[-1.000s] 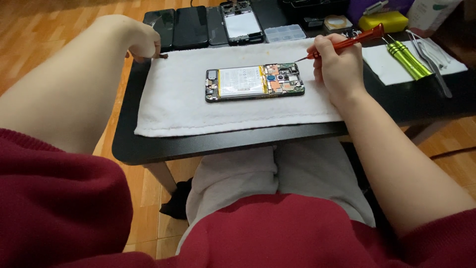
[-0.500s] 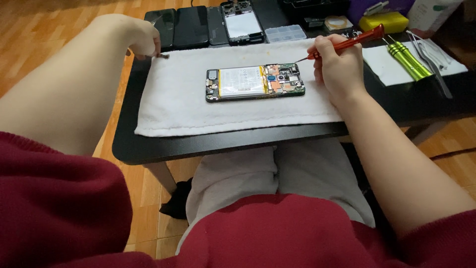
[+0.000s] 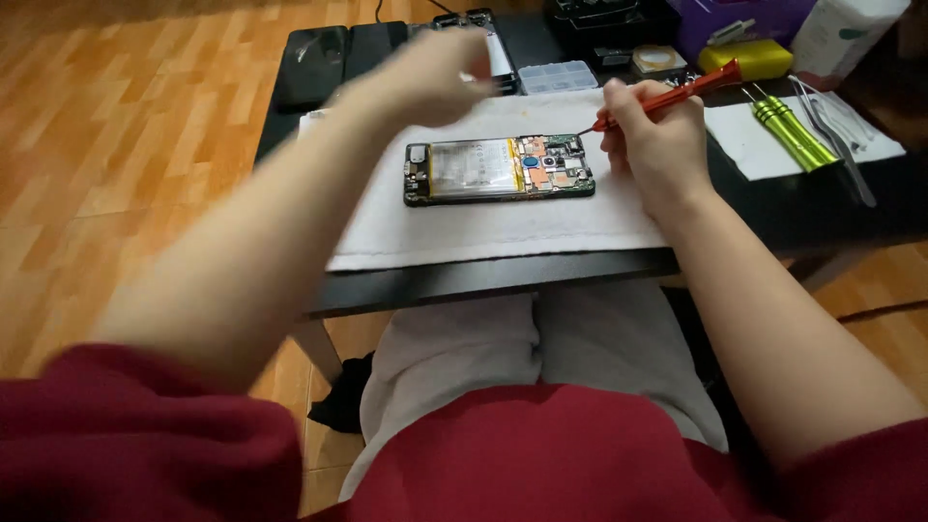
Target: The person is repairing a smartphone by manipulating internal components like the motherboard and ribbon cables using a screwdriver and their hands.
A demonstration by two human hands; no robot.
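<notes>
An opened phone, its back off so the battery and circuit boards show, lies on a white towel on a black table. My right hand holds a red screwdriver just right of the phone, with the tip pointing down at the phone's top right corner. My left hand hovers blurred above the towel, behind the phone's left end. The blur hides whether its fingers hold anything.
Behind the towel sit a clear compartment box, dark phone panels and a roll of tape. To the right are green tools and tweezers on white paper, plus a yellow case. A wooden floor lies to the left.
My left hand has left the towel's far left corner and swung right toward the phone. The right hand and screwdriver stay put. The view has shifted left.
</notes>
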